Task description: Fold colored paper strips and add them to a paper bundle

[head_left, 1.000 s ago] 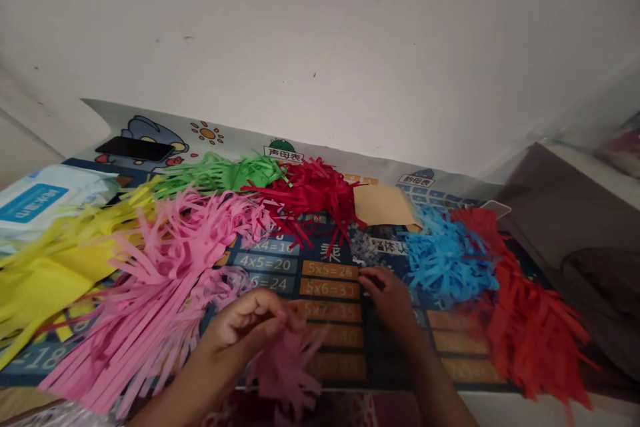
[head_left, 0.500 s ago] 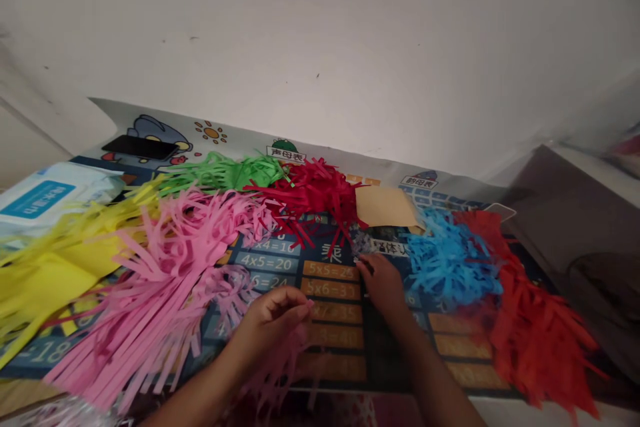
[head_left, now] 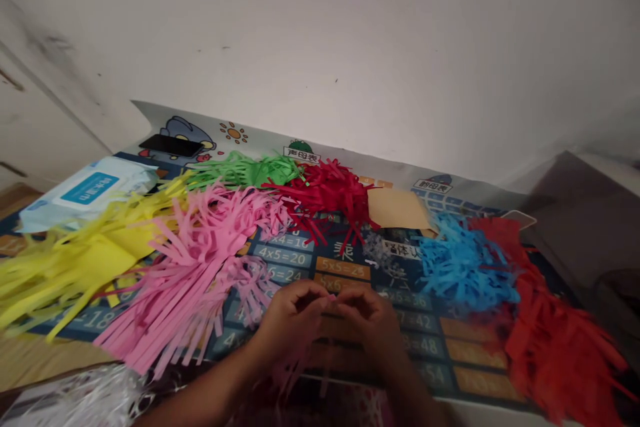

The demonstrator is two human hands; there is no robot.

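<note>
My left hand (head_left: 294, 312) is closed in a pinch on a pink paper fringe (head_left: 295, 365), whose strips hang below the fingers near the front edge. My right hand (head_left: 367, 317) is also pinched, its fingertips meeting those of my left hand at the top of the fringe; anything between its own fingers is too small to make out. To the left lies a large bundle of pink strips (head_left: 185, 273). Beyond my hands are dark red strips (head_left: 333, 193) and a small clump of clear shreds (head_left: 379, 247).
Yellow strips (head_left: 113, 247), green strips (head_left: 255, 170), blue strips (head_left: 463, 267) and red strips (head_left: 560, 340) lie around the printed mat (head_left: 290, 259). A tan card (head_left: 400, 208), a wipes pack (head_left: 95, 188) and a black phone (head_left: 173, 145) sit farther back. Silvery shreds (head_left: 95, 397) are at the front left.
My right hand has come back toward me from the clear shreds and met my left hand. The view has shifted slightly left.
</note>
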